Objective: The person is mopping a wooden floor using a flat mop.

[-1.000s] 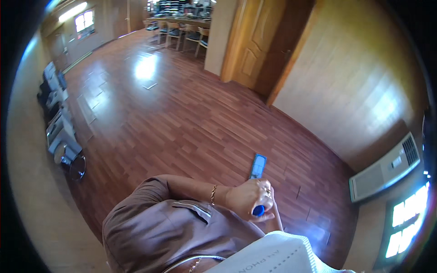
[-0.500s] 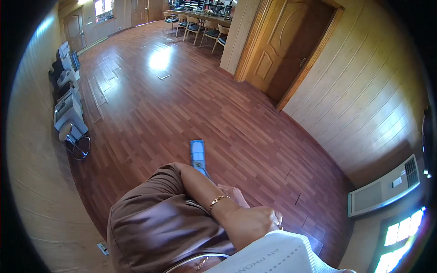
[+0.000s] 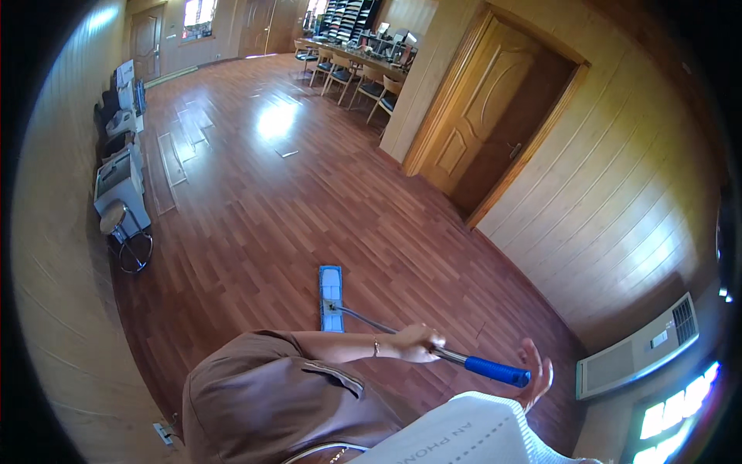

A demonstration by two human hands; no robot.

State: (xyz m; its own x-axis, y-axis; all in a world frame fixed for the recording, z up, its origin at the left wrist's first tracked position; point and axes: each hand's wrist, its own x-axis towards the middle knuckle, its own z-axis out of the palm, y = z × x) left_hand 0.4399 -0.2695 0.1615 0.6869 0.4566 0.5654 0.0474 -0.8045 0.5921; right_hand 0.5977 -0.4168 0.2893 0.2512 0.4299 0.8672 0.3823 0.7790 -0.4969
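A flat floor mop lies with its blue-rimmed rectangular head [image 3: 331, 298] flat on the wooden floor, ahead of me. From its joint a thin metal pole slants right and toward me, ending in a blue handle grip [image 3: 498, 371]. Fingers wrapped round the pole just below that grip, my left hand [image 3: 418, 342] holds the mop; a gold bracelet circles the wrist. My right hand [image 3: 536, 373] is by the far right end of the grip, fingers raised and apart. White material hides its lower part.
Along the left wall stand a stool [image 3: 116, 218] and grey machines [image 3: 122, 185]. Chairs [image 3: 340, 75] line a long counter at the back. A wooden door [image 3: 495, 104] is on the right, and a white floor-standing unit [image 3: 638, 348] stands near the right wall.
My left hand has shifted up and ahead, uncovering the blue grip. The right hand has gone from lower on the pole to beside the grip's end. The mop head sits slightly nearer.
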